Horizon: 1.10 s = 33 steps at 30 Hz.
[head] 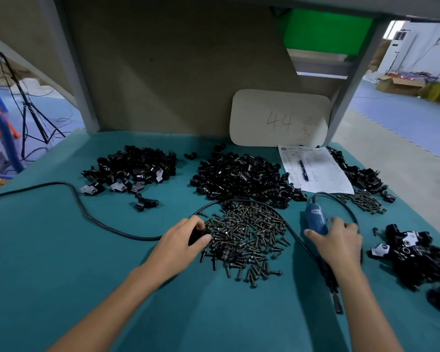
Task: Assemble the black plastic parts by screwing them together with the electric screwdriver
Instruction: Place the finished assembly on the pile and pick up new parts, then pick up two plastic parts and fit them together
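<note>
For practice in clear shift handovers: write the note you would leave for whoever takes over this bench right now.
Left hand: at the left edge of the screw pile, fingers curled round a dark piece, likely a black part.
Right hand: grips the blue electric screwdriver, bit pointing toward the person.
Loose black parts: back-left pile and middle pile.
Done: near-right pile looks assembled.
Left: both loose piles are large; no screw is being driven now.

Teal table (61, 250), black part piles (239, 176), screw heap (247, 232), paper sheet (325, 174)
</note>
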{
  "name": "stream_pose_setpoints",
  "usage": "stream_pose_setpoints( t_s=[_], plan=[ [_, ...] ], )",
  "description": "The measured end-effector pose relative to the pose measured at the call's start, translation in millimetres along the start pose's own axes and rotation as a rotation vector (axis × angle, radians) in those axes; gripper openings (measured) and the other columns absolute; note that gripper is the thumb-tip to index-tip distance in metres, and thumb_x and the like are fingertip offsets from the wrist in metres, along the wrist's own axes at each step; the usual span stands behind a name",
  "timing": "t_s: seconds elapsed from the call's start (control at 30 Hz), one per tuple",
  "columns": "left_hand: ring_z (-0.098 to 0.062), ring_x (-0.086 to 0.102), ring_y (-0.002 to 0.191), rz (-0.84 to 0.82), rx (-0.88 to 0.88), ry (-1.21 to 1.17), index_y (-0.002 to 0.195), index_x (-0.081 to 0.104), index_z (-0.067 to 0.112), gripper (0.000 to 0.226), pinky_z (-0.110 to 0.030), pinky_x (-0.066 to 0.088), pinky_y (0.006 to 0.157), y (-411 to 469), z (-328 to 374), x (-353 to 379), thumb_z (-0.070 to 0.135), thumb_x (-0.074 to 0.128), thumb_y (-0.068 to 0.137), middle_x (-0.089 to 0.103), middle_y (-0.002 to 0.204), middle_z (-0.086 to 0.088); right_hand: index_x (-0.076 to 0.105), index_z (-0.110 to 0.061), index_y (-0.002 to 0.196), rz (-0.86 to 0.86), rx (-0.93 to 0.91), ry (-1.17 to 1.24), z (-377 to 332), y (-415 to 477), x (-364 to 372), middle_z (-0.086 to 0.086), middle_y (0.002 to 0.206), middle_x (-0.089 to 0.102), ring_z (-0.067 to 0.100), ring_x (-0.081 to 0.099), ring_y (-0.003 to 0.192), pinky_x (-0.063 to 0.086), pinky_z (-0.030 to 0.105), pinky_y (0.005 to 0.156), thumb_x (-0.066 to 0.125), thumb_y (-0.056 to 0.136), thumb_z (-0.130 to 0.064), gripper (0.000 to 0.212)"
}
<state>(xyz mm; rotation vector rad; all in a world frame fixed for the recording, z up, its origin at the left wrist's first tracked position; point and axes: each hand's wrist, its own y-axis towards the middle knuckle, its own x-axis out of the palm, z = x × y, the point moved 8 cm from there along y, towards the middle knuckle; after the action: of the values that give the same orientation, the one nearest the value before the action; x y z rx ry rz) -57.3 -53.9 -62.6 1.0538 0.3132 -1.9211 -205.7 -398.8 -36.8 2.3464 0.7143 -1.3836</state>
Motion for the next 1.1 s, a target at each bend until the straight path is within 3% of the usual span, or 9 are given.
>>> stream_pose_setpoints(
  t_s=[0.1,0.2,0.27,0.33,0.5,0.7,0.8,1.0,1.1],
  plan=[
    [0.006,0.053,0.092,0.051,-0.017,-0.103,0.095,0.048,0.044,0.013,-0.018,0.041,0.072,0.2,-1.0,-6.1,0.050,0.060,0.094,0.057,0.097,0.021,0.054,-0.016,0.139,0.030,-0.284,0.117,-50.5,-29.0,-5.0,0.014,0.135,0.050,0.032,0.049,0.122,0.045,0.048,0.105,0.072,0.092,-0.042,0.057],
    [0.003,0.055,0.091,0.136,-0.026,-0.178,0.094,0.052,0.040,0.015,-0.019,0.043,0.072,5.1,-0.2,-15.6,0.041,0.067,0.092,0.060,0.095,0.019,0.056,-0.035,0.139,-0.338,-0.712,0.114,-113.4,-93.7,42.5,-0.015,0.123,0.051,0.004,0.053,0.111,0.048,0.030,0.100,0.059,0.097,-0.052,0.045],
    [0.000,0.056,0.089,0.204,-0.044,-0.211,0.093,0.054,0.037,0.015,-0.019,0.042,0.071,9.3,-1.9,-25.9,0.038,0.069,0.090,0.060,0.093,0.016,0.052,-0.037,0.144,-0.412,-0.908,0.011,-133.0,-129.0,73.1,-0.013,0.125,0.049,0.007,0.046,0.115,0.040,0.026,0.101,0.055,0.101,-0.050,0.045],
    [-0.002,0.057,0.089,0.238,-0.049,-0.221,0.093,0.055,0.037,0.016,-0.018,0.042,0.071,14.1,-4.7,-35.3,0.034,0.070,0.091,0.060,0.093,0.014,0.047,-0.031,0.149,-0.350,-0.988,-0.093,-139.7,-140.6,90.2,-0.003,0.130,0.048,0.017,0.042,0.117,0.035,0.027,0.100,0.050,0.107,-0.037,0.043],
    [-0.005,0.058,0.093,0.267,-0.103,-0.109,0.110,0.056,0.037,0.021,-0.024,0.044,0.078,34.9,-28.2,-58.5,0.032,0.069,0.093,0.059,0.105,0.013,0.051,-0.020,0.147,-0.276,-0.975,-0.001,-154.6,-119.3,81.1,0.001,0.132,0.059,0.017,0.046,0.117,0.038,0.025,0.100,0.047,0.109,-0.028,0.039],
    [-0.017,0.059,0.102,0.173,-0.173,0.126,0.117,0.059,0.025,0.021,-0.034,0.045,0.092,70.6,-59.2,-55.8,0.029,0.065,0.097,0.059,0.115,0.004,0.061,-0.010,0.131,-0.162,-0.681,0.044,-167.6,-15.0,58.2,0.010,0.122,0.065,0.029,0.055,0.114,0.047,0.038,0.097,0.047,0.108,-0.015,0.028],
    [-0.017,0.061,0.092,0.205,-0.136,0.258,0.113,0.051,0.024,0.021,-0.041,0.038,0.099,81.5,-64.8,-50.1,0.038,0.060,0.100,0.063,0.105,0.010,0.060,-0.007,0.130,-0.168,-0.556,0.016,-161.2,28.3,67.4,0.016,0.120,0.063,0.033,0.057,0.109,0.048,0.040,0.091,0.044,0.108,-0.014,0.028],
    [-0.015,0.057,0.071,0.181,-0.136,0.377,0.103,0.036,0.028,0.027,-0.038,0.033,0.089,106.2,-83.8,-45.1,0.050,0.050,0.102,0.060,0.077,0.012,0.060,-0.008,0.118,-0.207,-0.474,-0.074,-152.1,73.2,86.2,0.011,0.096,0.064,0.030,0.057,0.087,0.042,0.034,0.069,0.047,0.108,-0.020,0.020],
    [-0.016,0.058,0.089,0.156,-0.136,0.474,0.109,0.051,0.026,0.042,-0.040,0.031,0.088,121.2,-93.3,-52.5,0.065,0.038,0.100,0.063,0.090,0.011,0.058,-0.011,0.125,-0.155,-0.533,-0.139,-163.1,82.8,86.5,0.012,0.113,0.063,0.035,0.055,0.112,0.047,0.039,0.089,0.058,0.103,-0.027,0.026]
  ],
)
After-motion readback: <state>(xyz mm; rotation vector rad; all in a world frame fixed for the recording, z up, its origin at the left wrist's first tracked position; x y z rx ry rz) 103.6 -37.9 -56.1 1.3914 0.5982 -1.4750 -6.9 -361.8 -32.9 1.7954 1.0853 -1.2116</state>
